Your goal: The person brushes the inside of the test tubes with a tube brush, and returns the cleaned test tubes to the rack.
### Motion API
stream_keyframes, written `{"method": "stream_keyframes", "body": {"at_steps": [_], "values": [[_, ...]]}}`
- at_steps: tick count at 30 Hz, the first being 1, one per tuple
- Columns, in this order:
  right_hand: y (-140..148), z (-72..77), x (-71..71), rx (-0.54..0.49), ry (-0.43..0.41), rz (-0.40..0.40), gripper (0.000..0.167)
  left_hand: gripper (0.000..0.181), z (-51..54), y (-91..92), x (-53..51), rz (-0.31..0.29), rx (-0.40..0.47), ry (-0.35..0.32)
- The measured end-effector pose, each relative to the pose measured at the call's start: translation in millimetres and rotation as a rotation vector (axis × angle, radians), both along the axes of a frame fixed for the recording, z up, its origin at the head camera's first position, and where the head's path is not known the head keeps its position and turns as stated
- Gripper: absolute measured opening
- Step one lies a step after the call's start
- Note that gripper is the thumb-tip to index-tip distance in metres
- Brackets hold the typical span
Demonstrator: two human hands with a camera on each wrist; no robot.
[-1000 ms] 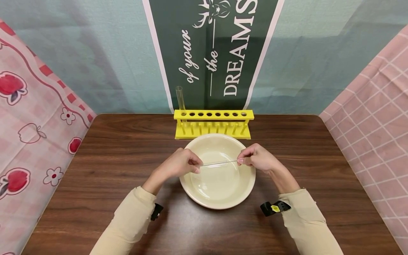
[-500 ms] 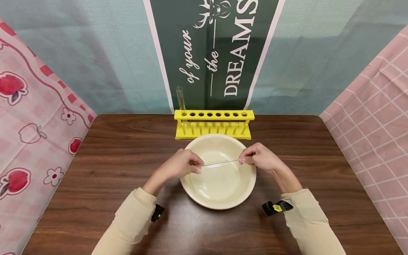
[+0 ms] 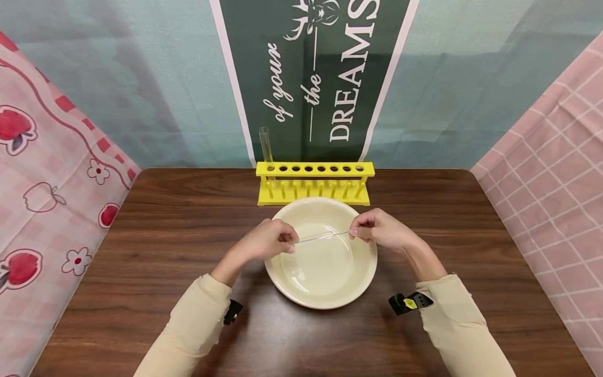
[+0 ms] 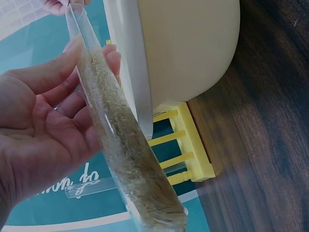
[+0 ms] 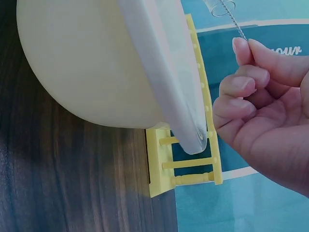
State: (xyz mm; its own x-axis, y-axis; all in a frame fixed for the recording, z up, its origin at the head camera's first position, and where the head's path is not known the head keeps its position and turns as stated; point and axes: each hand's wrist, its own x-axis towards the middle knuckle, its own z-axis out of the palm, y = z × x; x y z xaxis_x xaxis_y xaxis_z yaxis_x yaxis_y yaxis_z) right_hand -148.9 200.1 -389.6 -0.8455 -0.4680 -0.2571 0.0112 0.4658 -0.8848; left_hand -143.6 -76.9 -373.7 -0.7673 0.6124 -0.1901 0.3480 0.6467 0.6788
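Over the basin (image 3: pixel 325 296), my left hand (image 3: pixel 268 242) grips a clear test tube (image 4: pixel 99 108) between thumb and fingers. Inside the tube sits a test tube brush (image 4: pixel 130 145) with pale bristles. The brush's twisted wire handle (image 5: pixel 233 20) comes out of the tube's mouth. My right hand (image 3: pixel 383 232) pinches that wire between thumb and forefinger, its other fingers curled, as the right wrist view shows. In the head view the tube lies nearly level, its mouth toward the right hand. The left hand covers its closed end there.
Behind the basin stands a yellow test tube rack (image 3: pixel 315 170) with another clear test tube (image 3: pixel 266 145) leaning in its leftmost hole. All this is on a dark wooden table (image 3: pixel 188 209). Patterned cloths (image 3: pixel 165 94) hang at the back and both sides.
My right hand first drew slightly away to the right, then came back left toward the tube. The tube's mouth end now points a little farther toward the back. The left hand keeps its grip.
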Motion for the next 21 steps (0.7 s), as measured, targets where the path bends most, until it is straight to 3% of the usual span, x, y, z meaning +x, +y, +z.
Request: {"method": "stream_keyframes", "body": {"at_steps": [8,21], "values": [[-2.5,0.5,1.5,-0.095,-0.133,-0.082,0.021,0.009,2.4,6.9,2.3,0.022,-0.008,0.038],[-6.7,-0.6,2.6,-0.457,-0.477,-0.196,0.035,0.013,-0.8,5.8,5.0,0.077,0.017,0.027]]}}
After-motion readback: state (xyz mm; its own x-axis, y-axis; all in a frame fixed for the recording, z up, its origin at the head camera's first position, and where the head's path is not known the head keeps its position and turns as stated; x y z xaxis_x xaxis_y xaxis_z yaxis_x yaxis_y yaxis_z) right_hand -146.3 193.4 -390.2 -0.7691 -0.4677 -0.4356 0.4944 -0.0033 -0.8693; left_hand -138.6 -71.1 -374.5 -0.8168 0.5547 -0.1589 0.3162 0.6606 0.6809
